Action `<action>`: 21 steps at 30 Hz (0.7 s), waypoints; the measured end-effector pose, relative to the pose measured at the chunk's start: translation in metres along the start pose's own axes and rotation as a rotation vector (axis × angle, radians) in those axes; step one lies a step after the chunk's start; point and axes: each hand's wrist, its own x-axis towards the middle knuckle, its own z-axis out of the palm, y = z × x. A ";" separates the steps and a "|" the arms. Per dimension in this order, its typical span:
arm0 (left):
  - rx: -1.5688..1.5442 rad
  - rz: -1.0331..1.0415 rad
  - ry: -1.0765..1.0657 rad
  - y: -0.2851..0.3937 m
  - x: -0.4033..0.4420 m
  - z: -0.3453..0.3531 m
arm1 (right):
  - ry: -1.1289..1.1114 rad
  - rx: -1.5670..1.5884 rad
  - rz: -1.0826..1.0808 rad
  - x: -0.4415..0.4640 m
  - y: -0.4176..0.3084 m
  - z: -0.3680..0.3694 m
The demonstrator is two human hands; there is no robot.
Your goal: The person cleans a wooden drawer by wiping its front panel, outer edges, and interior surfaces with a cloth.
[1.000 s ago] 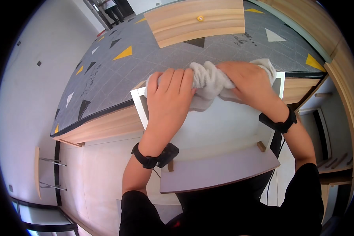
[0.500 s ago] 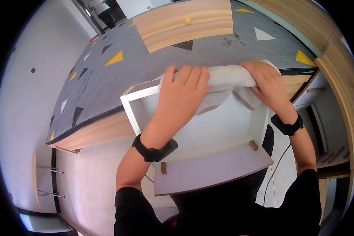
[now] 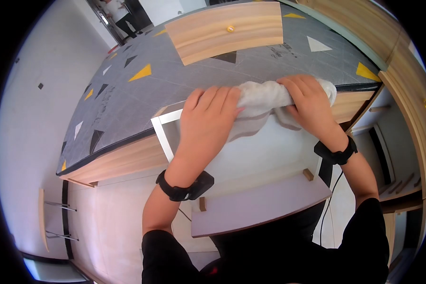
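Note:
A light grey cloth [image 3: 265,96] with darker stripes is draped over the far edge of a white drawer [image 3: 262,146]. My left hand [image 3: 209,116] presses the cloth's left end against that edge, fingers curled over it. Farther right, my right hand [image 3: 308,102] wraps its fingers round the cloth on the same edge. The drawer sits tilted in front of my body, with its lilac-grey front panel [image 3: 262,206] nearest me. Small brown blocks [image 3: 202,204] sit at the panel's corners. My palms and the undersides of the fingers are hidden.
Beyond the drawer lies a grey mattress [image 3: 175,80] with yellow, white and black triangles. A wooden drawer front [image 3: 227,33] with a round knob rests on it. Wooden shelving [image 3: 397,142] stands at the right. A person [image 3: 120,14] is at the far doorway. A black cable [image 3: 327,208] hangs nearby.
My hands have shifted slightly, the right one leftward along the edge, and the cloth is more bunched between them. More of the distant person shows.

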 end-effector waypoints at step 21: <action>-0.004 -0.058 -0.056 -0.022 -0.034 -0.033 | -0.065 0.128 -0.072 0.013 -0.019 0.014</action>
